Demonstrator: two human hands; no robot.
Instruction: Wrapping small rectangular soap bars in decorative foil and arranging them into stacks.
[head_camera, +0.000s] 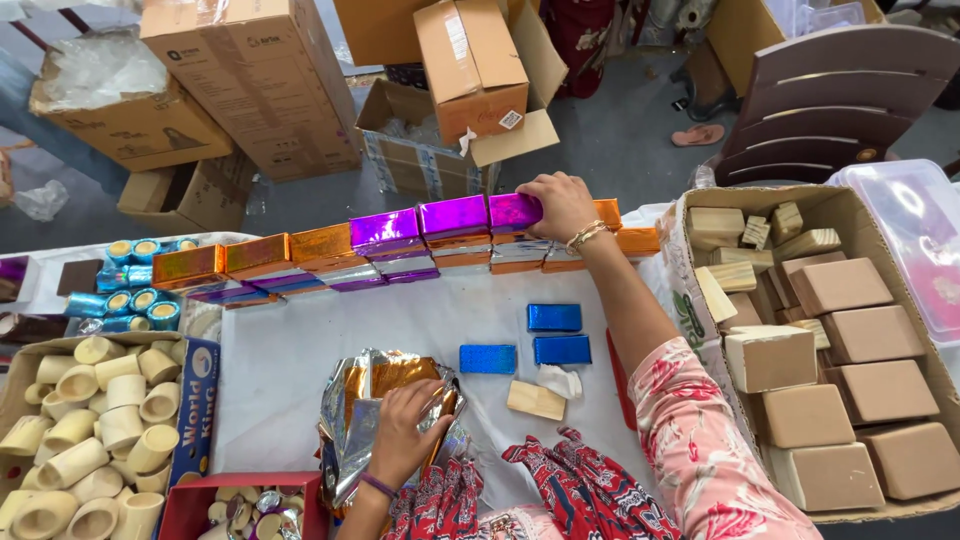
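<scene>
So the right hand (562, 205) is stretched way out to the far edge of the white-covered table (290, 350), fingers closed over a shiny purple foil-wrapped block (513, 211) sitting on top of the long stacked row of orange and purple wrapped blocks (330, 258). The left hand (408, 432) is near the body, pressed flat on a crumpled pile of silver and orange foil sheets (375, 405), fingers spread. Three blue foil-wrapped blocks (553, 318) and one bare wooden block (535, 400) lie between the hands. A cardboard box of plain wooden blocks (845, 390) sits just right of the arm.
</scene>
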